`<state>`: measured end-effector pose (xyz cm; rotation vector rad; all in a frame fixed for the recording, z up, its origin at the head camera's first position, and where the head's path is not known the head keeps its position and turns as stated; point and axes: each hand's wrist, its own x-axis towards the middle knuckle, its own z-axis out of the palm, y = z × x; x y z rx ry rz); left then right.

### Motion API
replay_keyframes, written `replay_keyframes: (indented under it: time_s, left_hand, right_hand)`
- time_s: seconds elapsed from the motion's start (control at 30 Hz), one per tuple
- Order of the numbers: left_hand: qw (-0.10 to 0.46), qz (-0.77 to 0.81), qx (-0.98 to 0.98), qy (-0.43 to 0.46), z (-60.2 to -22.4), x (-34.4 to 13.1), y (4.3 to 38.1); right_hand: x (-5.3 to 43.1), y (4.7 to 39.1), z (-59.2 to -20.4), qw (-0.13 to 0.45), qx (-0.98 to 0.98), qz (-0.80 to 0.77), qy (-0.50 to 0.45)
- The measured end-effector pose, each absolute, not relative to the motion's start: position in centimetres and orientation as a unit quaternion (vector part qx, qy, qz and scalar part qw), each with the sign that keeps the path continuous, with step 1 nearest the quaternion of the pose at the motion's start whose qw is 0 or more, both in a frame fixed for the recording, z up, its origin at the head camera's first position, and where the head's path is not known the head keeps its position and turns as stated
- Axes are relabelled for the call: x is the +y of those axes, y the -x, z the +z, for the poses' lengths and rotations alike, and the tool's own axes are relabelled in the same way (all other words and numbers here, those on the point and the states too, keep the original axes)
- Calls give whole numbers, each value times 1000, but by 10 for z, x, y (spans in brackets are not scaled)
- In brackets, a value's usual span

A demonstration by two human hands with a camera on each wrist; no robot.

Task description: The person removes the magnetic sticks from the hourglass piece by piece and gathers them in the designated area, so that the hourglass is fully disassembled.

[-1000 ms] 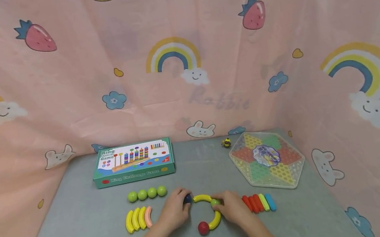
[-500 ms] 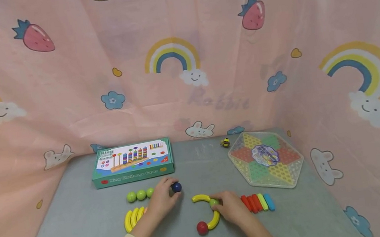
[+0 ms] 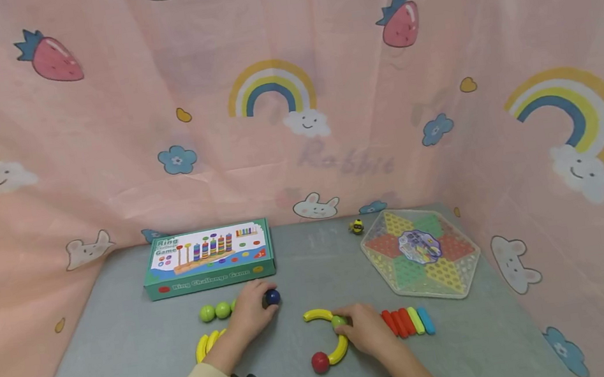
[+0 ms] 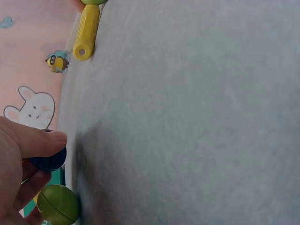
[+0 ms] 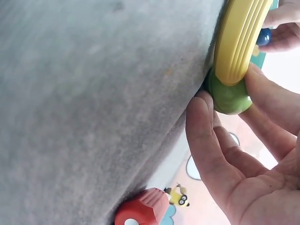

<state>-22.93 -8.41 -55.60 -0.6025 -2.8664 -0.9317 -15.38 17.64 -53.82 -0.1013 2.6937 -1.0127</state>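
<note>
My left hand [image 3: 252, 311] pinches a dark blue ball [image 3: 273, 297] between thumb and fingers, beside a row of green balls [image 3: 215, 311] that it partly hides. In the left wrist view, one green ball [image 4: 58, 205] lies just beyond the fingertips. My right hand [image 3: 365, 329] holds a green ball [image 3: 339, 322] on the table. That ball joins two curved yellow pieces [image 3: 317, 314], one reaching left and one curving down to a red ball [image 3: 320, 362]. The right wrist view shows fingers and thumb around the green ball, against the ribbed yellow piece [image 5: 241, 42].
Several curved yellow pieces [image 3: 202, 347] lie behind the left forearm. Red, lime and blue sticks [image 3: 408, 322] lie right of the right hand. At the back are a green game box [image 3: 208, 260], a small bee figure [image 3: 356, 226] and a hexagonal board [image 3: 421, 254].
My left hand has carried the blue ball away from the free end of the upper yellow piece, leftward and back towards the green balls. The right hand has kept its hold.
</note>
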Motion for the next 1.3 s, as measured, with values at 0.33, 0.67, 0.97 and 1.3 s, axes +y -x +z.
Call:
replay_keyframes:
  time_s: [0.33,0.67,0.97,1.3]
  left_hand:
    - [38,-269,-944,187,-561,-89,232]
    - [57,-256,-946,192,-555,-87,230]
    - [47,-292,-916,271,-547,-66,209]
    - [-106,-305,-897,301,-568,-53,189]
  right_hand:
    - [176,154,-538,134,928,-347,28]
    - [177,154,-540,131,926,-353,31]
    - [173,155,-541,122,934,-337,14]
    - [174,155,-541,115,937,-324,67]
